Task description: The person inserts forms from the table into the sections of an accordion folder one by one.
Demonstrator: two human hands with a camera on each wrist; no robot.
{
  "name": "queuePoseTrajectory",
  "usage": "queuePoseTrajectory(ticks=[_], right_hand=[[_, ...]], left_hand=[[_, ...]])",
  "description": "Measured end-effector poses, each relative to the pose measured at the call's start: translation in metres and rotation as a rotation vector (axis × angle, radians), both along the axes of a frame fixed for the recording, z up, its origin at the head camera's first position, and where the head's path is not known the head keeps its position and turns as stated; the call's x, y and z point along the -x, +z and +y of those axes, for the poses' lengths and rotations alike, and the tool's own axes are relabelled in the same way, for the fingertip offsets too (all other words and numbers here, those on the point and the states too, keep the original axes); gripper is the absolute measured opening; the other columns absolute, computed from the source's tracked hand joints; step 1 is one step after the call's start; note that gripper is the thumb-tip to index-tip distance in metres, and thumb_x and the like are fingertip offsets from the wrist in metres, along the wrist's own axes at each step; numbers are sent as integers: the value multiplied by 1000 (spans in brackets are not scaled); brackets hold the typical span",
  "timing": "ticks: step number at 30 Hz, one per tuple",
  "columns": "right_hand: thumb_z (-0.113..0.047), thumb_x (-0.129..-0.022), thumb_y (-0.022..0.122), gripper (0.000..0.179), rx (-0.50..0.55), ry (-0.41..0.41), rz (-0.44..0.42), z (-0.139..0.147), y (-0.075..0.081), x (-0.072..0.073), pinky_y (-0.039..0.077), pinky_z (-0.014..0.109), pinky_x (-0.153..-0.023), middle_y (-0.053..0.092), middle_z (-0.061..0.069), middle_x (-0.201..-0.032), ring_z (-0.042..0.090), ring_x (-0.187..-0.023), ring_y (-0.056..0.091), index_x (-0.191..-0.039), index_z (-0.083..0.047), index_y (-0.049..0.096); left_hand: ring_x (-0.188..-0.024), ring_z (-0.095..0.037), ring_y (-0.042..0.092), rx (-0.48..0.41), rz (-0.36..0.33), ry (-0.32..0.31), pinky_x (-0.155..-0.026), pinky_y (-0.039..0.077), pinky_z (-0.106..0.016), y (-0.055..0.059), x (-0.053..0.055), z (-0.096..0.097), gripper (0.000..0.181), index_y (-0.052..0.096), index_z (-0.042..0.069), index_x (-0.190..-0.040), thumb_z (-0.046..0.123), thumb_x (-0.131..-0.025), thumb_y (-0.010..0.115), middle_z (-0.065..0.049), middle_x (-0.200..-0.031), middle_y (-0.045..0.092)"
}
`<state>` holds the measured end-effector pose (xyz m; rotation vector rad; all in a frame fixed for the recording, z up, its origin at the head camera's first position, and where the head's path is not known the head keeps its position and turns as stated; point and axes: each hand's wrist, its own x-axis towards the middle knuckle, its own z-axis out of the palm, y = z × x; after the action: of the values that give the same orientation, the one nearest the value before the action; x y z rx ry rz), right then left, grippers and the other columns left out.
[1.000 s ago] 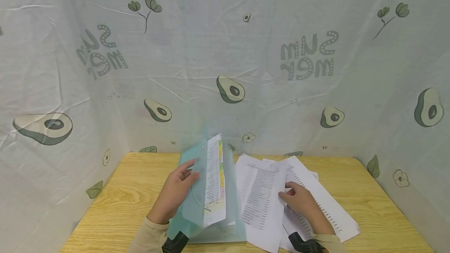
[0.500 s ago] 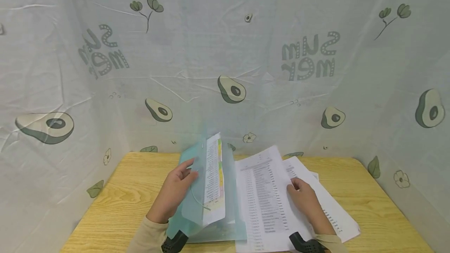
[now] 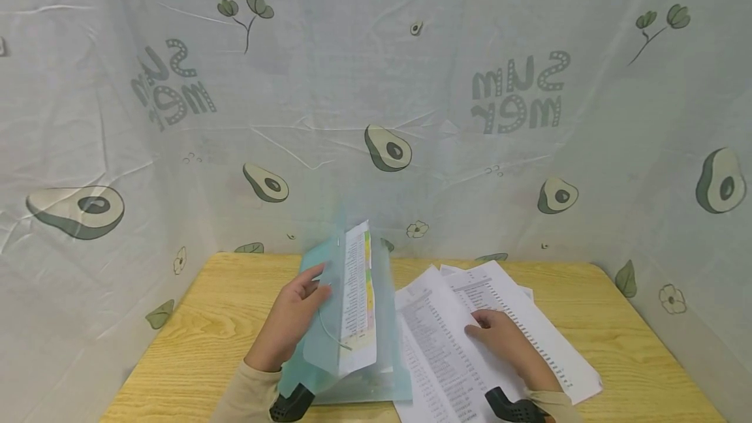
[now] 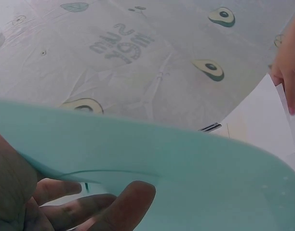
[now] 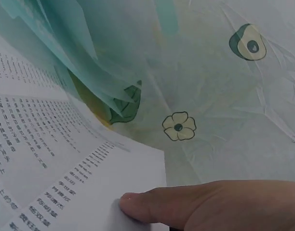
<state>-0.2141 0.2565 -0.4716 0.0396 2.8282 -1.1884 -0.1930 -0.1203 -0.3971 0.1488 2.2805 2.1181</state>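
A translucent teal document folder [image 3: 388, 318] stands partly open on the table, its raised cover tilted left. My left hand [image 3: 296, 309] holds that cover near its edge; in the left wrist view the thumb and fingers [image 4: 130, 204] lie at the teal plastic. Inside, a white printed sheet [image 3: 356, 305] with coloured strips leans along the cover. Right of the folder lie several white printed sheets [image 3: 523, 305], fanned and overlapping. My right hand [image 3: 499, 341] pinches the right edge of a top printed sheet [image 3: 437, 338]; its thumb shows on the paper in the right wrist view.
A light wooden table [image 3: 223, 318] bears everything. A pale elastic cord [image 3: 333, 338] hangs along the folder cover. Behind and at both sides hangs a white sheet of cloth or plastic [image 3: 329, 83] printed with avocados and leaves.
My right hand has shifted right and up with the top printed sheet, then back left and down. That sheet now tilts left, uncovering more of the sheets behind. My left hand has stayed put.
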Motion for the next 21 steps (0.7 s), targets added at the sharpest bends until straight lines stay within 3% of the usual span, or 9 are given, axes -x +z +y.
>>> queuePoseTrajectory(ticks=[5, 13, 21], right_hand=[[-20, -102, 64, 22, -7, -3, 53, 1, 4, -2, 46, 30, -66, 68, 3, -88, 15, -71, 58, -115, -3, 71], [-29, -108, 56, 33, 4, -199, 249, 0, 17, -4, 42, 28, -55, 66, 3, -76, 15, -61, 56, -125, -6, 72], [-34, -109, 53, 41, 77, -372, 242, 8, 19, -4, 46, 28, -54, 68, 9, -82, 17, -64, 59, -128, -2, 70]], left_hand=[[-108, -32, 69, 3, -4, 0, -83, 59, -49, 0, 1, 0, 53, 43, 7, -157, 12, -106, 57, -23, -132, 64], [-109, -32, 69, -6, 8, -2, -83, 59, -48, 2, -1, -1, 53, 42, 6, -157, 11, -106, 57, -23, -133, 64], [-109, -32, 69, -13, 6, -3, -82, 59, -47, 2, -1, -1, 54, 42, 7, -157, 11, -106, 57, -23, -133, 65]])
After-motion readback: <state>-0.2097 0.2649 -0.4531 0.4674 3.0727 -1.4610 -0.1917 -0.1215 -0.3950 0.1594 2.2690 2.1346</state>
